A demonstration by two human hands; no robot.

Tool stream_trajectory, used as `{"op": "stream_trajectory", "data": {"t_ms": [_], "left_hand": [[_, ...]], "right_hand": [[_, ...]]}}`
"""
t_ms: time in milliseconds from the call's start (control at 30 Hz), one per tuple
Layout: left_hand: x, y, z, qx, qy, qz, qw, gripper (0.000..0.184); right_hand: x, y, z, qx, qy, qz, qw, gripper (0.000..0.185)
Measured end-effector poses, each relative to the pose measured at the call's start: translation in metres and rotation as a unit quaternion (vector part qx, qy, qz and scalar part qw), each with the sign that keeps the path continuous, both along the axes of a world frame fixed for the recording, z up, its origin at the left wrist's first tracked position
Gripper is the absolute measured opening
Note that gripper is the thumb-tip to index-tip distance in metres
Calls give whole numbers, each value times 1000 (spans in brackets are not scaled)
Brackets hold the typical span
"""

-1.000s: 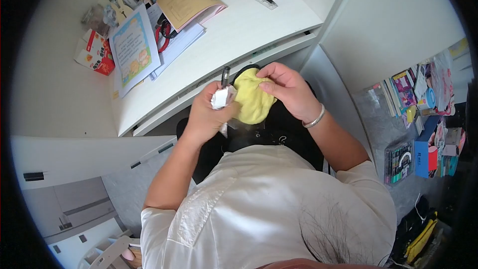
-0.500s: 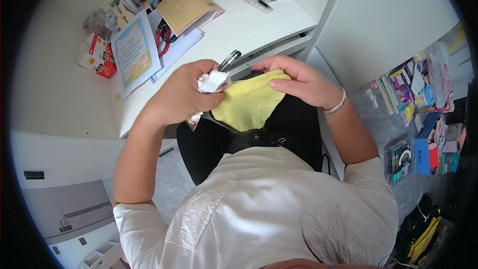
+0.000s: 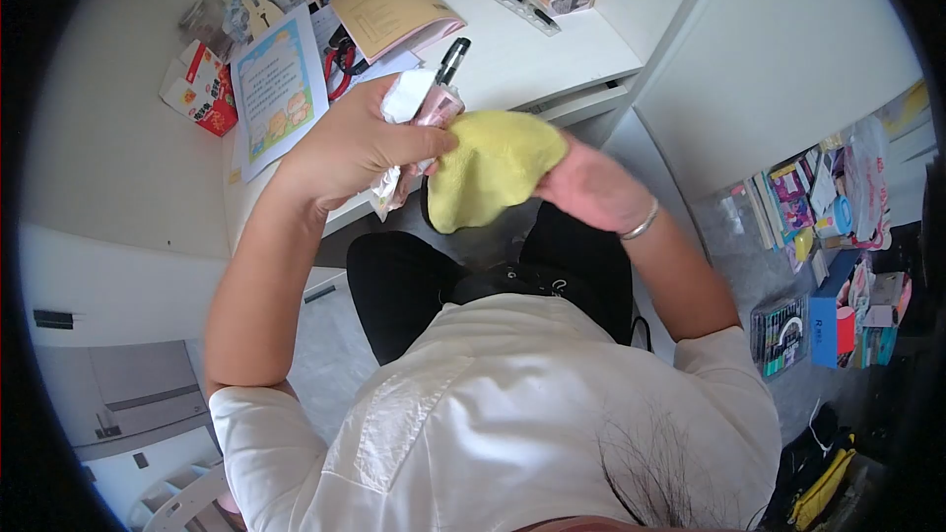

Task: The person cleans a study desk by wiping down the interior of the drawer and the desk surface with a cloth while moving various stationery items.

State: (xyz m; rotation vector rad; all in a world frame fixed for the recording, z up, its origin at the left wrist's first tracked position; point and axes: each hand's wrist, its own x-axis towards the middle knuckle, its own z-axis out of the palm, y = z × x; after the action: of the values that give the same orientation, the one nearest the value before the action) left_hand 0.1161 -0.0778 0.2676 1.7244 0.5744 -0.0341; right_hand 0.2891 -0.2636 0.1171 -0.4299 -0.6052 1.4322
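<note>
My left hand (image 3: pixel 360 148) is closed around a bundle: a pen with a black cap (image 3: pixel 452 59), a folded white paper or tissue (image 3: pixel 406 97) and crumpled pinkish wrappers (image 3: pixel 439 108). Its thumb also presses on the left edge of a soft yellow cloth (image 3: pixel 488 167), which bulges out and has a dark edge at its lower left. On the cloth's right side is my right hand (image 3: pixel 594 187), smeared by motion. Its fingers are hidden behind or inside the cloth, so I cannot tell how they are bent. Both hands are above my lap, in front of the desk's edge.
On the white desk (image 3: pixel 532 69) lie a printed sheet (image 3: pixel 281 89), a brown booklet (image 3: pixel 394 10), red-handled scissors or pliers (image 3: pixel 340 67), a ruler (image 3: pixel 512 5) and a red-white box (image 3: pixel 204 89). Below it is a partly open drawer (image 3: pixel 591 99). Books and a marker case (image 3: pixel 778 335) are at right.
Both hands and the yellow cloth have risen from my lap toward the desk. The right thumb no longer shows on top of the cloth. The cloth now bulges, and the pen stands higher.
</note>
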Motion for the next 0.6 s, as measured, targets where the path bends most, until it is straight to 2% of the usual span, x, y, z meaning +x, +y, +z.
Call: {"op": "stream_trajectory", "data": {"t_ms": [33,100,167,200,267,300,333,433,467,567,600], "left_hand": [[-1,0,-6,-22,-29,15,999,35],[-3,0,-15,-40,-69,46,996,32],[-5,1,-20,-30,-92,79,992,27],[-8,6,-19,-50,-66,86,993,29],[-21,21,-16,-89,-17,101,991,33],[-25,25,-16,-77,-27,113,990,33],[-29,28,-18,-65,-38,124,989,32],[-41,41,-23,-46,-32,155,986,31],[-45,47,-30,-47,-30,163,985,30],[-50,49,-38,-68,-12,175,982,27],[-52,48,-42,-79,-3,177,981,26]], "right_hand": [[-17,3,-1,-10,-140,-34,990,67],[-36,11,-20,-36,-257,17,966,65],[-43,21,-37,-124,-245,28,961,58],[-45,24,-41,-168,-238,34,956,54],[-43,24,-42,-105,-153,39,982,47],[-43,24,-39,-75,-108,42,990,44],[-44,20,-35,-64,-56,46,995,44],[-50,17,-21,-104,0,-10,995,55],[-50,15,-23,-66,-62,-35,995,73],[-52,6,8,-31,-221,-38,974,87],[-53,7,12,-2,-216,-39,976,86]]}}
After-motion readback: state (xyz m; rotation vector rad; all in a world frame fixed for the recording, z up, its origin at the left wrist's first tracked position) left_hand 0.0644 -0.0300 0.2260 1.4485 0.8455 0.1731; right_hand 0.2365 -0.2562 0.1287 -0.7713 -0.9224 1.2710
